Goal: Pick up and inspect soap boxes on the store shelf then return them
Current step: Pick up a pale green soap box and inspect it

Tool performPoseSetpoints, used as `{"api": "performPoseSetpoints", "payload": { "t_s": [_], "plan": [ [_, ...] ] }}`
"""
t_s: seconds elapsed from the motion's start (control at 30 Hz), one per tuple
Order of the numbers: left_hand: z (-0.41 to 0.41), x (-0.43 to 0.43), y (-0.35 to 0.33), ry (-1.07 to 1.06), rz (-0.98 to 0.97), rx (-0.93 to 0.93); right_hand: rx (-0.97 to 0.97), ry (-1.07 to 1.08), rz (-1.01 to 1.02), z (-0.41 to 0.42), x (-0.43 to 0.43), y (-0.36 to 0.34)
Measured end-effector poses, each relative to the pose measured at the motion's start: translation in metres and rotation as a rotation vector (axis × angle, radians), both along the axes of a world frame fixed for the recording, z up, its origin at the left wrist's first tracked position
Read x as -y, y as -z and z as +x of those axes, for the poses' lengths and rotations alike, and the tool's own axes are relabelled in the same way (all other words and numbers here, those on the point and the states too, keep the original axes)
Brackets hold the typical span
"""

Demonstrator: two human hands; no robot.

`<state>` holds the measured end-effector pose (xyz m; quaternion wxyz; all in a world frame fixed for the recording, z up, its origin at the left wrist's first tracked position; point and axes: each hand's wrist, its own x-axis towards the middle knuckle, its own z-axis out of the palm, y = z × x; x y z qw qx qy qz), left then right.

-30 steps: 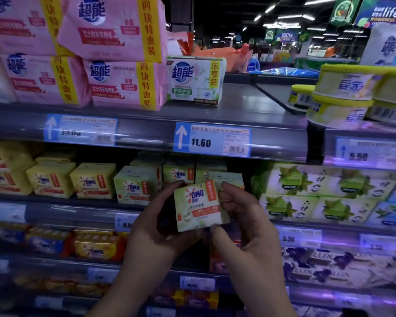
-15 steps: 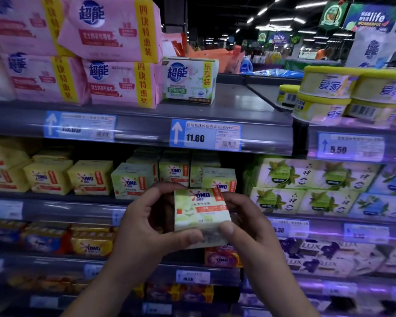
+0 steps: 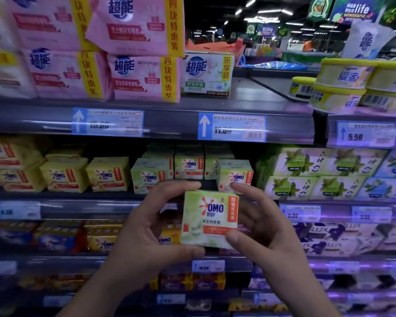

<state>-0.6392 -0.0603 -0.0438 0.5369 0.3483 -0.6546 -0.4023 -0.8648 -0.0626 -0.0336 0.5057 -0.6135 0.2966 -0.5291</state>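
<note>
the small pale green cardboard omo soap box [image 3: 209, 219] is off the shelf and in the air in front of me. it is upright, its printed front with the red-and-blue logo and orange side strip turned to my eyes. my left hand [image 3: 146, 229] pinches its left side, forefinger curled over the top edge and thumb under the bottom edge. my right hand [image 3: 263, 229] takes the other side, forefinger above the top right corner and thumb pressed on the lower right corner of the front. both grips are closed on the box, and neither hand is free.

as i judge it, the pick-up is done for this box and i am midway through looking it over. the front is in view, but i cannot tell whether the back and ends have been checked. what is left is to finish the check and set the box back.

its place should be the row of matching green omo boxes [image 3: 234, 177] just behind my hands on the grey metal shelf [image 3: 78, 197], where a dark gap seems to show in the front row. further left on that shelf stand yellow omo boxes [image 3: 105, 173], and to the right are green leaf-printed boxes [image 3: 290, 187]. the shelf above carries pink soft packs [image 3: 135, 26] and a blue-and-white price tag [image 3: 232, 128]. i cannot say how many boxes remain to inspect.
</note>
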Motion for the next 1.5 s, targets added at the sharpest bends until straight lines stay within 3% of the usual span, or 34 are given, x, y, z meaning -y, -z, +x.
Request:
{"api": "performPoseSetpoints", "payload": {
  "t_s": [0.17,0.33,0.47,0.63,0.77,0.9,1.07,1.3,1.5],
  "plan": [
    [0.001,-0.005,0.018,0.036,0.109,-0.074,-0.166,0.334,-0.273,0.029,-0.016,0.003],
    [0.016,-0.009,0.016,0.054,0.140,-0.175,-0.174,0.402,-0.402,0.063,-0.024,0.005],
    [0.038,-0.017,0.010,0.046,0.080,-0.110,-0.039,0.370,-0.282,0.081,-0.029,0.008],
    [0.059,-0.024,-0.004,-0.196,-0.254,0.208,0.207,0.290,0.291,0.104,-0.028,0.026],
    [0.069,-0.029,-0.009,-0.220,-0.294,0.239,0.323,0.193,0.481,0.119,-0.029,0.037],
    [0.075,-0.028,-0.004,-0.168,-0.192,0.170,0.318,0.220,0.463,0.124,-0.033,0.035],
    [0.076,-0.025,-0.001,-0.012,-0.036,-0.054,0.199,0.360,0.208,0.123,-0.042,0.027],
    [0.071,-0.022,-0.001,-0.072,0.218,-0.142,0.149,0.373,0.121,0.119,-0.047,0.015],
    [0.061,-0.017,-0.008,-0.051,0.138,-0.107,0.212,0.344,0.178,0.107,-0.039,0.010]
  ]
}}
